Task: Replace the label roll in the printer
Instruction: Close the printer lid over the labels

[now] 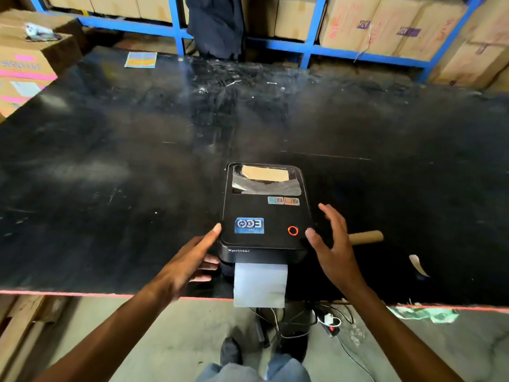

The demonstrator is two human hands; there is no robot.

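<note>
Printer [264,216] sits near the front edge of the black desk [110,161], its lid down, flanked by two bare hands. Left hand [192,260] has a released grip, fingers loosely spread, the thumb tip touching the lid's front-left corner and the other fingers beside the base. Right hand [333,244] is likewise released, fingers splayed, the thumb tip at the lid's front-right corner; whether it actually touches is hard to tell.

"Xprinter" is printed in white on the front left of the body. A blue sticker [249,225] on the lid carries marks too blurred to read, and a red ring light [292,230] glows to its right. Smaller stickers further back are illegible.

The printer's long axis runs away from the person, its outlet facing them; a white label strip [260,283] hangs from it over the desk edge. Through the rear window something brown shows, unclear. A cardboard core [366,237] lies on the desk behind the right hand, partly hidden.
</note>
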